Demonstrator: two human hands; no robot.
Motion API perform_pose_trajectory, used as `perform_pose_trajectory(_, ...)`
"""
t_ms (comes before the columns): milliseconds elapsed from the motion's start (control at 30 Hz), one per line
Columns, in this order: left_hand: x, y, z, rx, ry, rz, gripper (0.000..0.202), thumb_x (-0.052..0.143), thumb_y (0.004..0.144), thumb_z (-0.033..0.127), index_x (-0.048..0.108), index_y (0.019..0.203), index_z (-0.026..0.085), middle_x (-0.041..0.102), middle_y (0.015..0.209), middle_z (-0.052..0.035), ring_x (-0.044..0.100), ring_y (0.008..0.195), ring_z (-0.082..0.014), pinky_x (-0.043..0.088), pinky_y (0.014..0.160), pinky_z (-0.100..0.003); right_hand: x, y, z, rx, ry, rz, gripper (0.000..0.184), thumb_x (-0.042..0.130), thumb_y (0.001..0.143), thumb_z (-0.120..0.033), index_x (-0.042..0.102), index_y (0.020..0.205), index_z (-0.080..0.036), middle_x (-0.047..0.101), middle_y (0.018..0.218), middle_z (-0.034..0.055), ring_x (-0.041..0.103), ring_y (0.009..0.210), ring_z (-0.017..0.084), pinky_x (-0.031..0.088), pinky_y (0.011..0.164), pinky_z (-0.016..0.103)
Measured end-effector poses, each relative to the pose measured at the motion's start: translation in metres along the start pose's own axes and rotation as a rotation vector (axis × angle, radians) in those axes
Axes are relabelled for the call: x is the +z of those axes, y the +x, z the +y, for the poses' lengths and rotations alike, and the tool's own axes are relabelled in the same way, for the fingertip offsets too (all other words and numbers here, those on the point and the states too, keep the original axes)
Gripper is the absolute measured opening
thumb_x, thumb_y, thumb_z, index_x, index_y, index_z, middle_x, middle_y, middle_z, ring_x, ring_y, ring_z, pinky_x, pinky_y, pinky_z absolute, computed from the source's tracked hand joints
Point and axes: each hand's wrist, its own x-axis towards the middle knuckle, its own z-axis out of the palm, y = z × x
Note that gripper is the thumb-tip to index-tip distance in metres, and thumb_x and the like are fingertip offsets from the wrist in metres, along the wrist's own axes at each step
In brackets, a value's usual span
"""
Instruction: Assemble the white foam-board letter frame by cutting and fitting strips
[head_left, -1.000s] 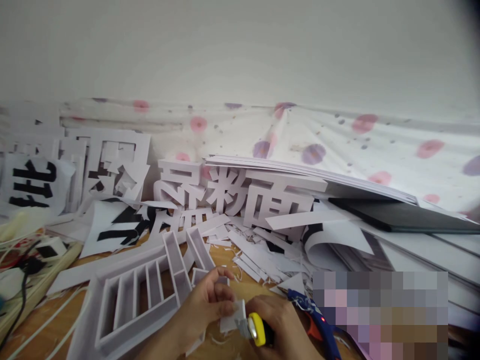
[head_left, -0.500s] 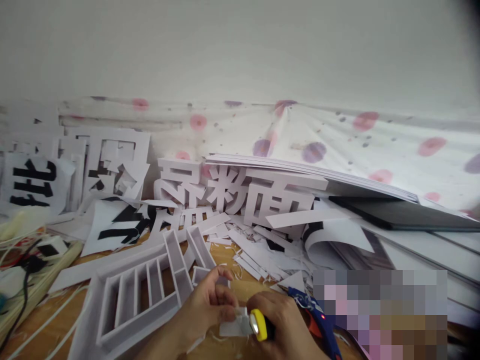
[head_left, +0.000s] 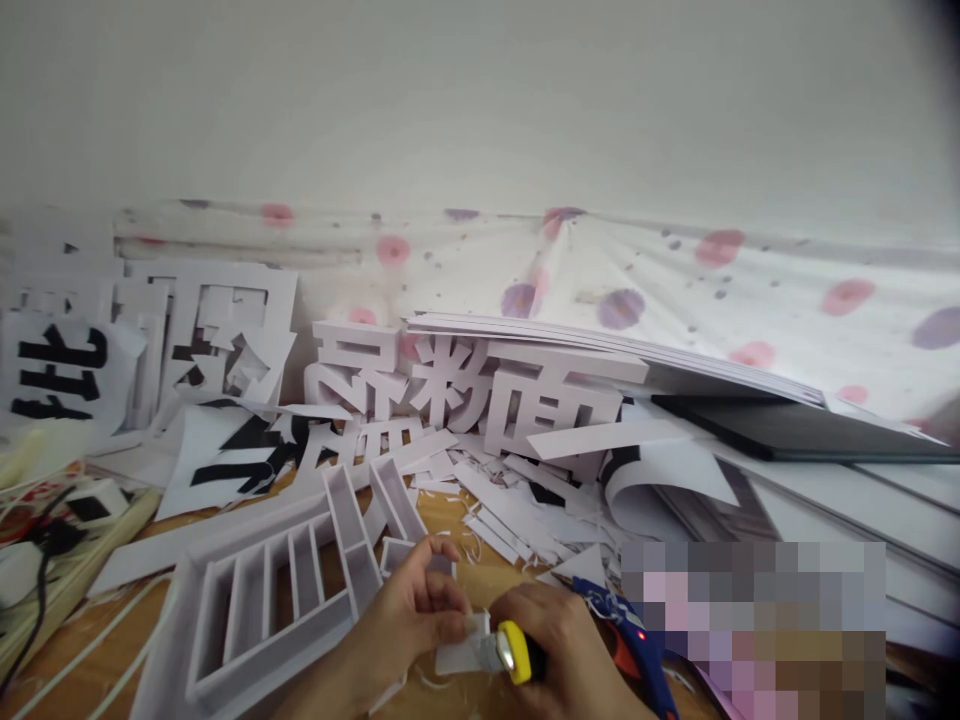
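At the bottom centre my left hand [head_left: 409, 625] pinches a small white foam-board piece [head_left: 459, 655] between thumb and fingers. My right hand [head_left: 562, 650] is closed round a utility knife with a yellow wheel [head_left: 512, 650], its blade end against that piece. Just left of my hands lies a large white 3D foam letter frame [head_left: 262, 610] with open slots, on the wooden table [head_left: 97, 670].
A blue glue gun [head_left: 630, 650] lies right of my right hand. White paper strips and scraps [head_left: 517, 510] litter the table. Finished white 3D characters [head_left: 480, 385] lean against a dotted cloth. Stacked boards [head_left: 750, 400] lie at right; cables [head_left: 45, 550] at left.
The view has shifted slightly. My hands stay in place, and the knife has edged a little along the small white piece.
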Motion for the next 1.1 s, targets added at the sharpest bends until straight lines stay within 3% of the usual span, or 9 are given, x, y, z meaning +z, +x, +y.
perform_pose_trajectory(100,0.001,-0.001,0.001,-0.018,0.020,-0.037,0.060,0.087,0.055,0.031,0.043,0.095,0.022,0.065,0.061,0.0069,0.052,0.047,-0.0039,0.035,0.048,-0.015,-0.001,0.001,-0.002,0.014,-0.020,-0.010,0.014,0.048,0.058,-0.015,0.056,0.068,-0.020,0.063,0.064,0.0014,0.056,0.059,0.016,0.031,0.055,0.025)
perform_pose_trajectory(300,0.005,-0.005,0.005,-0.032,0.063,-0.054,0.062,0.088,0.052,0.031,0.043,0.094,0.022,0.063,0.061,0.0083,0.045,0.045,-0.0027,0.031,0.045,-0.014,-0.005,0.002,0.006,0.200,0.057,0.006,0.010,0.047,0.068,-0.013,0.055,0.070,-0.020,0.058,0.064,-0.0014,0.051,0.060,0.014,0.033,0.057,0.025)
perform_pose_trajectory(433,0.006,-0.001,0.001,0.119,0.106,0.077,0.056,0.084,0.059,0.033,0.044,0.096,0.023,0.058,0.064,0.0088,0.047,0.051,-0.0053,0.034,0.048,-0.017,0.004,-0.002,0.007,0.288,0.456,0.099,0.016,0.051,0.081,-0.033,0.057,0.076,-0.020,0.051,0.065,-0.0023,0.047,0.060,0.013,0.035,0.056,0.025)
perform_pose_trajectory(567,0.006,0.001,-0.010,0.232,0.226,0.183,0.050,0.081,0.064,0.022,0.045,0.098,0.024,0.056,0.065,0.0089,0.052,0.058,-0.0078,0.038,0.058,-0.020,0.020,-0.002,0.004,0.383,0.815,0.170,0.037,0.065,0.071,-0.052,0.060,0.089,-0.020,0.047,0.064,-0.0047,0.043,0.054,0.011,0.035,0.051,0.024)
perform_pose_trajectory(667,0.000,0.001,-0.015,0.161,0.195,0.027,0.055,0.084,0.058,0.019,0.049,0.100,0.025,0.060,0.077,0.0055,0.058,0.069,-0.0103,0.040,0.060,-0.020,0.025,-0.001,0.006,0.369,0.854,0.226,0.037,0.065,0.071,-0.055,0.058,0.078,-0.019,0.047,0.062,-0.0040,0.043,0.054,0.011,0.037,0.052,0.024)
perform_pose_trajectory(800,-0.010,0.002,-0.010,-0.047,0.083,-0.188,0.055,0.083,0.060,0.025,0.052,0.105,0.024,0.064,0.097,-0.0032,0.062,0.083,-0.0166,0.044,0.058,-0.021,0.021,-0.003,0.011,0.335,0.806,0.106,0.037,0.063,0.073,-0.056,0.058,0.076,-0.020,0.045,0.061,-0.0045,0.039,0.053,0.010,0.034,0.051,0.023)
perform_pose_trajectory(933,-0.013,0.002,-0.001,-0.169,0.087,-0.200,0.067,0.087,0.052,0.021,0.049,0.108,0.023,0.069,0.096,-0.0063,0.062,0.062,-0.0123,0.045,0.050,-0.021,0.017,-0.006,0.012,0.310,0.697,0.074,0.037,0.062,0.073,-0.057,0.061,0.075,-0.020,0.046,0.062,-0.0037,0.041,0.057,0.012,0.035,0.054,0.025)
perform_pose_trajectory(1100,-0.013,0.002,-0.009,-0.141,0.137,-0.168,0.069,0.086,0.050,0.014,0.047,0.105,0.024,0.070,0.086,-0.0018,0.059,0.055,-0.0094,0.040,0.048,-0.018,0.017,-0.004,0.008,0.251,0.646,0.048,0.032,0.058,0.078,-0.051,0.059,0.072,-0.020,0.049,0.062,-0.0031,0.043,0.057,0.012,0.036,0.054,0.025)
